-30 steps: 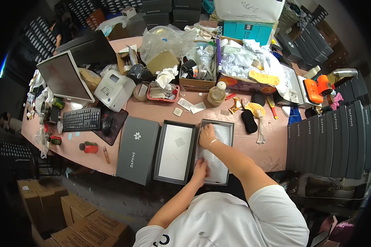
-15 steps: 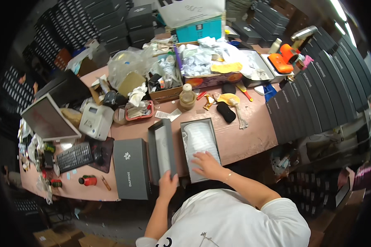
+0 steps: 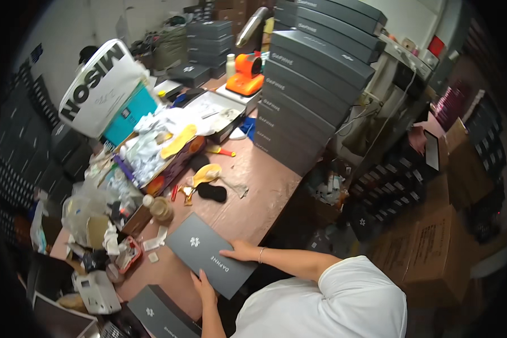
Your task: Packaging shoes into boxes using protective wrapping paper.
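A dark grey lidded shoe box (image 3: pixel 205 256) lies at the table's near edge, its lid on and the inside hidden. My left hand (image 3: pixel 205 288) holds its near left side, fingers along the edge. At the right side, my right hand (image 3: pixel 241 250) grips the box with the thumb over the lid. Another grey shoe box (image 3: pixel 160 311) sits to the left, partly cut off by the lower rim. Beyond the held box are a black padded piece (image 3: pixel 212 192) and a yellow insole (image 3: pixel 208 174).
A tall stack of grey boxes (image 3: pixel 307 98) stands on the table's far right. An open carton of crumpled paper (image 3: pixel 152 141) is at the back, with a bottle (image 3: pixel 161 209) nearer. A brown cardboard box (image 3: pixel 434 253) stands off the table at right. An orange device (image 3: pixel 245 76) sits far back.
The open shoe box now has its lid on, and both hands hold it. The left hand has left the separate lid. The view has swung to the right.
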Demonstrator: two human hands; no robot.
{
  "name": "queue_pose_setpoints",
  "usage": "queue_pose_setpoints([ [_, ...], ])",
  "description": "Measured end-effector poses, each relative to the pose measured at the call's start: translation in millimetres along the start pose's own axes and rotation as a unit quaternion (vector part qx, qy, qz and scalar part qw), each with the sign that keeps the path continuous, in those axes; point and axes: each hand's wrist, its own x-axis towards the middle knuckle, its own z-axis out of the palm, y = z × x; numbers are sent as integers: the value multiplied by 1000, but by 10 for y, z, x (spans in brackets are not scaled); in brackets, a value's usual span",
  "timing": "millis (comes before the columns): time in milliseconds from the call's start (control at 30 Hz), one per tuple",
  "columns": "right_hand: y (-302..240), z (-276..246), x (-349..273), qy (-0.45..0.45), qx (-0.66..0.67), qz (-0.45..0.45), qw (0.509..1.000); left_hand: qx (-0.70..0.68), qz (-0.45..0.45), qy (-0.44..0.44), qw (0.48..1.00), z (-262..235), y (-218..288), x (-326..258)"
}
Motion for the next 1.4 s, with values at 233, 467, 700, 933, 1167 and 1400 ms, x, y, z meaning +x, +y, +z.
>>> queue_pose_setpoints([
  [233, 172, 134, -31, -24, 77, 53, 995, -32, -86, -37, 995, -323, -216, -4],
  [467, -1082, -1309, -1150, 47, 76, -257, 962, -268, 3, -179, 946, 621, 1338, -274],
  [700, -1721, -3174, -2074, 565, -90, -292, 766, -190, 175, -442, 859, 2749, 3482, -226],
  [933, -1623, -5604, -2525, 576, 191, -189, 772, 32, 383, -506, 772, 3023, 3262, -307],
  [1167, -413, -4627, -1703, 604, 352, -323, 638, 338, 316, 215, 860, -609, 1203, -140],
  [1400, 468, -1054, -967, 178, 438, 72, 878, 283, -64, 287, 913, -2751, 145, -1103],
])
